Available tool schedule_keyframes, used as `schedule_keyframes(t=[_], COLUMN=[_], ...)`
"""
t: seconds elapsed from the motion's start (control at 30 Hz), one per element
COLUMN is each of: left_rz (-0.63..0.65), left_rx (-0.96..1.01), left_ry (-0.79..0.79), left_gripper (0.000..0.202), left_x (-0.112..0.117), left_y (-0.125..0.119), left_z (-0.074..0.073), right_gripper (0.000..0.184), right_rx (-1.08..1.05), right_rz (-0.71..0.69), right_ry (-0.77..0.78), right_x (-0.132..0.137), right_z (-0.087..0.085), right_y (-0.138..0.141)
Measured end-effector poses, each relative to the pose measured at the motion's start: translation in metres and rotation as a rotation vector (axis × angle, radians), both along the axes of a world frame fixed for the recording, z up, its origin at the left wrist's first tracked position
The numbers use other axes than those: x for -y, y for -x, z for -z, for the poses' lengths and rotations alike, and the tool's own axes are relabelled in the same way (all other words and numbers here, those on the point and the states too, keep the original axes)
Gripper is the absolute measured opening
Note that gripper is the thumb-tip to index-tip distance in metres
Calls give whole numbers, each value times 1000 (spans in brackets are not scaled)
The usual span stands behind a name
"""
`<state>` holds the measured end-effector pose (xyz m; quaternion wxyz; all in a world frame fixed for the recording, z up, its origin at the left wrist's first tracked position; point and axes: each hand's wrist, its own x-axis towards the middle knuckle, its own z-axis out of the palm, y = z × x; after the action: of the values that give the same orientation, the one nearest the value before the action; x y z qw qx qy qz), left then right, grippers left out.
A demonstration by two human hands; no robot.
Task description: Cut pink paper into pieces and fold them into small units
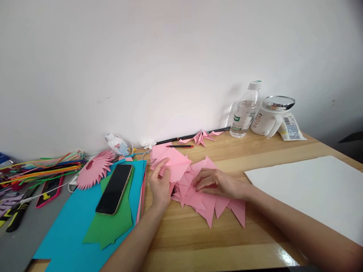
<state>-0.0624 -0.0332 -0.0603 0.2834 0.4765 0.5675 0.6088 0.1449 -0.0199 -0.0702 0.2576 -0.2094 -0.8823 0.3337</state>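
Note:
My left hand (160, 184) grips some flat pink paper (178, 163) by its near left edge, with the thumb and fingers closed on it. Just right of it lies a loose pile of folded pink paper triangles (208, 212), their points spread over the wooden table. My right hand (210, 182) rests over this pile, its fingers curled and pinched at a folded pink paper piece; the fingertips partly hide what they hold. More pink sheets (157, 152) lie behind my left hand, with a thin red and black pen (181, 146) across them.
Blue paper (66, 223) at left bears green paper (113, 226) and a phone (115, 189). Beyond are a pink folded ring (95, 170), pipe cleaners (56, 168) and a small white bottle (117, 144). Right: water bottle (245, 113), mug (269, 117), packet (291, 128), white board (312, 189).

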Motion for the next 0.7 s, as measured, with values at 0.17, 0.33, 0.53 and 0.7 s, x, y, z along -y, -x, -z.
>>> schedule_keyframes(t=[0.17, 0.33, 0.53, 0.7], left_rz=[23, -29, 191, 307], left_rx=[-66, -181, -245, -194], left_ry=[-8, 22, -32, -23], left_gripper=[28, 32, 34, 45], left_x=[1, 5, 13, 20], left_y=[2, 0, -9, -15], left_z=[0, -5, -8, -7], right_gripper=[23, 33, 26, 21], right_rx=[-120, -364, -540, -424], right_rz=[183, 426, 580, 635], right_ry=[127, 392, 411, 121], right_x=[2, 1, -2, 3], right_z=[-10, -17, -9, -11], right_y=[-1, -5, -2, 4])
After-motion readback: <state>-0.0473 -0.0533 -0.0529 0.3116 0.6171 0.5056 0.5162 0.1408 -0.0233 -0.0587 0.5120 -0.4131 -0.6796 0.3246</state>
